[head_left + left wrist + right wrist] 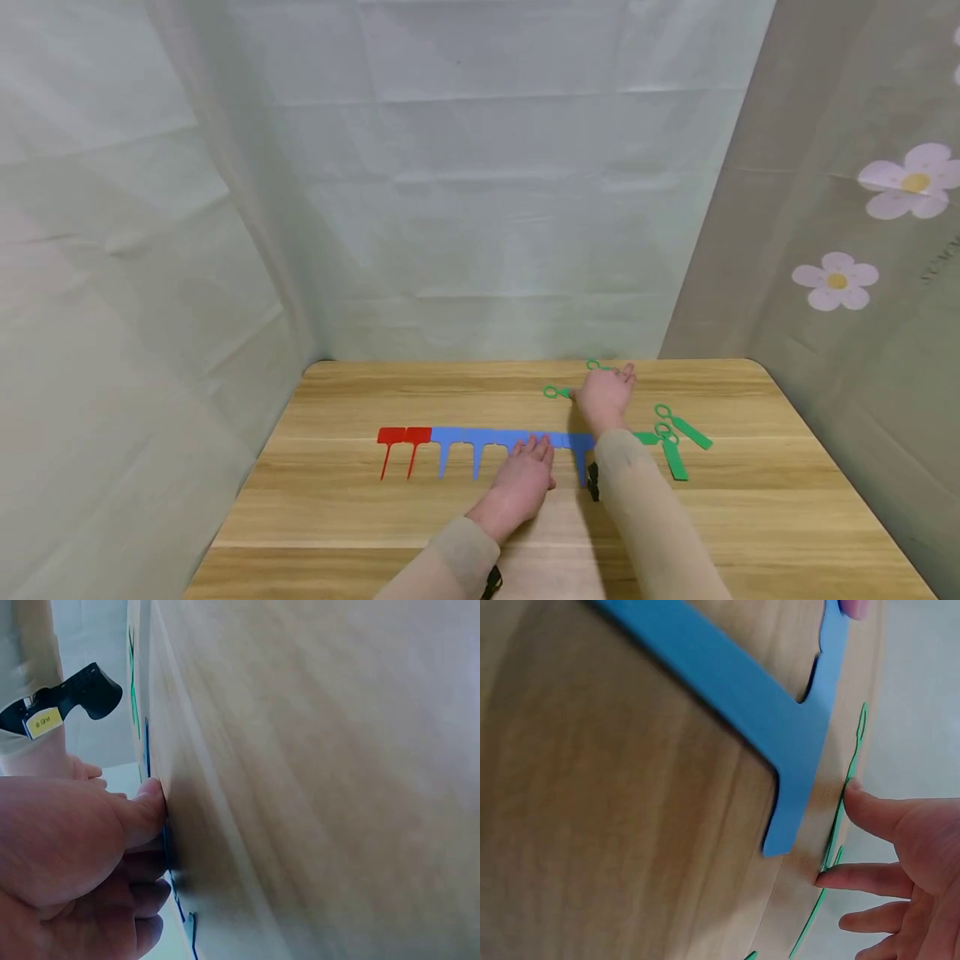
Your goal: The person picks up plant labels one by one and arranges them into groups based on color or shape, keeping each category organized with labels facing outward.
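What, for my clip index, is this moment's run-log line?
left hand: on blue pieces | right hand: at green pieces | red pieces: left of blue

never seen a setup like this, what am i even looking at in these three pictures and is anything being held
There is no robot here, just a person working bare-handed. The wide picture comes from a camera worn on the head, looking forward and down. The two closer ones come from cameras on the left and right wrists.

Flat tags lie on a wooden table: two T-shaped red tags, then blue tags continuing the same row, and green tags with a ring at one end.

The left hand rests on the blue part of the row. The right hand is spread at the green ones near the far edge. Nothing appears to be gripped.
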{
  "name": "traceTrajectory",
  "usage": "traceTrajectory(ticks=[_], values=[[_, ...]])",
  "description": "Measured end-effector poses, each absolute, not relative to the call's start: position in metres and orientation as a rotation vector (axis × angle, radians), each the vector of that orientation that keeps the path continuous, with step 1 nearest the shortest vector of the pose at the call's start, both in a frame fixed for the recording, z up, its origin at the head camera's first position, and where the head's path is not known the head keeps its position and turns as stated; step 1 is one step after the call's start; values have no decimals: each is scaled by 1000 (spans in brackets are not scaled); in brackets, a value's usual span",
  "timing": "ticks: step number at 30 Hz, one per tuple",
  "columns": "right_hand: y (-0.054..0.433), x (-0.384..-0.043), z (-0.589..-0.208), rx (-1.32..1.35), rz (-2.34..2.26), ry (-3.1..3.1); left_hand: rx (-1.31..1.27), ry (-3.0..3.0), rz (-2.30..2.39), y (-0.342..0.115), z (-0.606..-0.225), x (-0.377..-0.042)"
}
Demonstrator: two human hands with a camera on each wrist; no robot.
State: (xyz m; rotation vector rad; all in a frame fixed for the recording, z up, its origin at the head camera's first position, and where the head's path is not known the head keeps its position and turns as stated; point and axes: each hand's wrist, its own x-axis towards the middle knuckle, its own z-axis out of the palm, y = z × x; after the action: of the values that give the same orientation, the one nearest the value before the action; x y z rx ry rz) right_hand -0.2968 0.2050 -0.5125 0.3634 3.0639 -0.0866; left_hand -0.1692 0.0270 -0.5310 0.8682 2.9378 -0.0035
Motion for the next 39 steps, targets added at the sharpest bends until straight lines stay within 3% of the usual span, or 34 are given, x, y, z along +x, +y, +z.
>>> traceTrajectory(ticks=[39], values=[[202,-294,-518,411,-144,3096,861,2930,-36,28,-531,-168]])
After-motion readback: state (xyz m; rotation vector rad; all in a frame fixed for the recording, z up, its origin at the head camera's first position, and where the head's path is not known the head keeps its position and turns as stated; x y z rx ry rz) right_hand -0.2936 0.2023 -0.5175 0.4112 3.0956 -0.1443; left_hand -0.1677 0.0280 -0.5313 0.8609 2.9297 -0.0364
